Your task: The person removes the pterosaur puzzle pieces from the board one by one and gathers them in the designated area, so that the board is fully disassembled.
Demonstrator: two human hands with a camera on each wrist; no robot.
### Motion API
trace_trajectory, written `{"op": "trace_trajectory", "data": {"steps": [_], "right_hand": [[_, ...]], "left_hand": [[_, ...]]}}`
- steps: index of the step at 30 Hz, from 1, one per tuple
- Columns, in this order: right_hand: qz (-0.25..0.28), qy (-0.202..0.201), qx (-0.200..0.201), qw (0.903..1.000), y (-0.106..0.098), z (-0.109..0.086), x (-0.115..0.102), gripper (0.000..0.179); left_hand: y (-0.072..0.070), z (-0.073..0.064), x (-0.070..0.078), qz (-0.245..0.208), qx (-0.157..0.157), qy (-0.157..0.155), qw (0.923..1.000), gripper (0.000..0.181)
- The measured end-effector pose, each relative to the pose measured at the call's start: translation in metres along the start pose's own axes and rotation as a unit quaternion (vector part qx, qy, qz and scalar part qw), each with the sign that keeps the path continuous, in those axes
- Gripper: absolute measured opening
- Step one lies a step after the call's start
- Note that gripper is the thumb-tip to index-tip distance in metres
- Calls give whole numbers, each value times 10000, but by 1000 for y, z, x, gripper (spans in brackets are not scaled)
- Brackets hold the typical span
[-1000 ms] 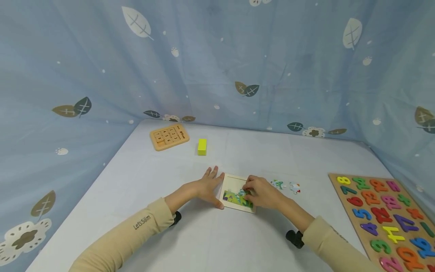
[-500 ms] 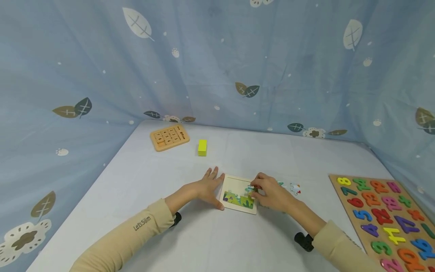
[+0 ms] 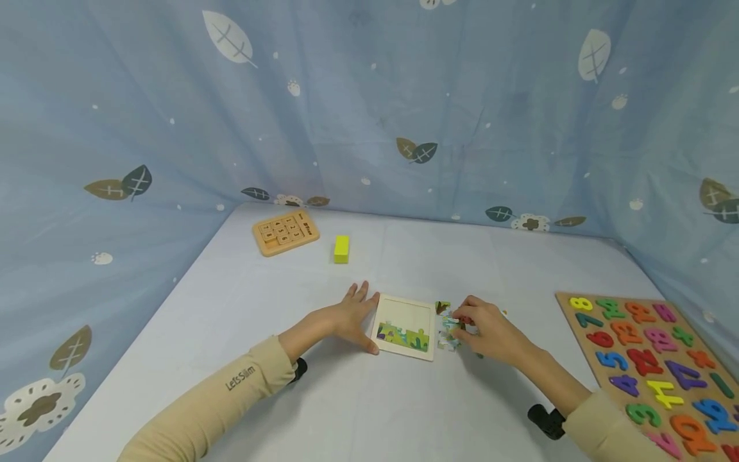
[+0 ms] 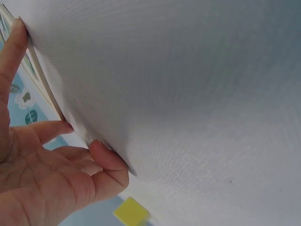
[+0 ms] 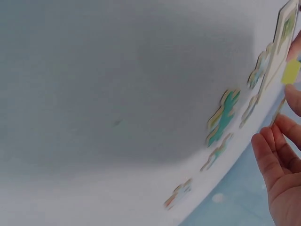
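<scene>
A small wooden jigsaw tray (image 3: 407, 310) lies mid-table with green puzzle pieces (image 3: 403, 336) fitted along its near side. With fingers spread, my left hand (image 3: 351, 321) rests against the tray's left edge; in the left wrist view that hand (image 4: 51, 169) touches the tray's rim (image 4: 44, 82) with thumb and fingertip. Just right of the tray, my right hand (image 3: 491, 330) pinches a jigsaw piece (image 5: 279, 111), seen nearly edge-on in the right wrist view. Loose jigsaw pieces (image 3: 447, 341) lie beside the tray, partly hidden by that hand; a teal piece (image 5: 225, 117) shows in the right wrist view.
A wooden number sliding puzzle (image 3: 285, 232) sits at the back left, with a yellow block (image 3: 342, 249) to its right. A board of coloured numbers (image 3: 652, 366) occupies the right side. A patterned blue cloth (image 3: 358, 115) hangs behind the table.
My right hand has lifted a jigsaw piece off the tray and moved right, over the loose pieces. The upper right of the tray now shows bare wood. My left hand has stayed put.
</scene>
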State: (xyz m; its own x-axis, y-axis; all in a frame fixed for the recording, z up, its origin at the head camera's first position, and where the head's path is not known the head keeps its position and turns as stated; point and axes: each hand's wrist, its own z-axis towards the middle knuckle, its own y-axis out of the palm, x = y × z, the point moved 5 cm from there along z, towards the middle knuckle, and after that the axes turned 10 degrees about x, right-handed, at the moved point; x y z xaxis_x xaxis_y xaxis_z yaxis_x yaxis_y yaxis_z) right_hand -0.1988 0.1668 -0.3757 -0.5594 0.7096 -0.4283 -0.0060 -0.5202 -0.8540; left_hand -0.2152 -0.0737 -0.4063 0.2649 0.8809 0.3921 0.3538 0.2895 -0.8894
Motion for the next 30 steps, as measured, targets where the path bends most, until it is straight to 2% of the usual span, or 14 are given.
{"op": "trace_trajectory", "data": {"steps": [11, 18, 30], "right_hand": [[-176, 39, 313, 9993, -16, -15, 13, 19], [-185, -78, 552, 9983, -20, -32, 26, 16], [-479, -167, 589, 9970, -32, -48, 42, 18]], "left_hand": [[0, 1, -1, 48, -1, 3, 10000, 111], [5, 0, -1, -144, -45, -55, 9999, 111], [0, -1, 0, -33, 55, -73, 10000, 110]]}}
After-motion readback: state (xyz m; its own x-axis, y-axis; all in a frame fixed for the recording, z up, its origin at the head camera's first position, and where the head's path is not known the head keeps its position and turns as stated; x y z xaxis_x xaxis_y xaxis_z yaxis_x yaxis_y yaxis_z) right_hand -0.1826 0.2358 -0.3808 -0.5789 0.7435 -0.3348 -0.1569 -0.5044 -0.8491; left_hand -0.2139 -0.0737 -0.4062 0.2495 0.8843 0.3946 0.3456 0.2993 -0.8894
